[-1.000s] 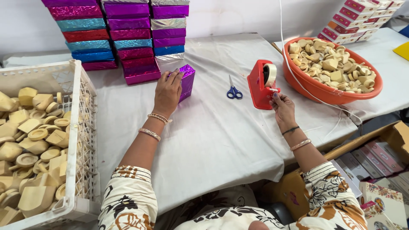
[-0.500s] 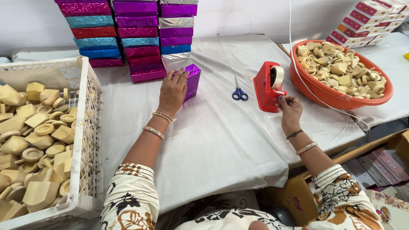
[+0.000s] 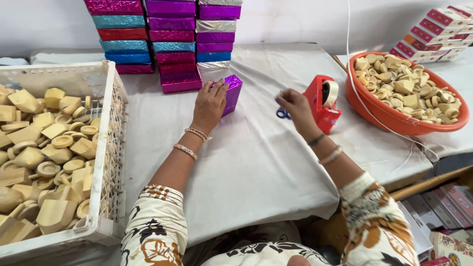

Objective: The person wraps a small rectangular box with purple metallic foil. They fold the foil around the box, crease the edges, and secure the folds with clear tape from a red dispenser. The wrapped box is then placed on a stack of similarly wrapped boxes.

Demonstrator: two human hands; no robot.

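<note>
Left hand (image 3: 209, 106) clamped flat over purple foil box (image 3: 230, 94) standing on edge on white-clothed surface (image 3: 246, 157), fingers wrapped over its top. Right hand (image 3: 291, 106) raised above surface between box and red tape dispenser (image 3: 322, 103), fingertips pinched together, anything held too small to tell; blue scissors (image 3: 282, 114) partly hidden behind it. Farther back: stacked foil boxes (image 3: 170, 44), orange basin (image 3: 394, 116) of wooden pieces at right.

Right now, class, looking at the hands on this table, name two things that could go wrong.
The right hand crosses directly above the blue-handled scissors; it might knock or catch them. The left hand steadies the purple foil box on its edge, so loosening that grip could tip it over.
</note>
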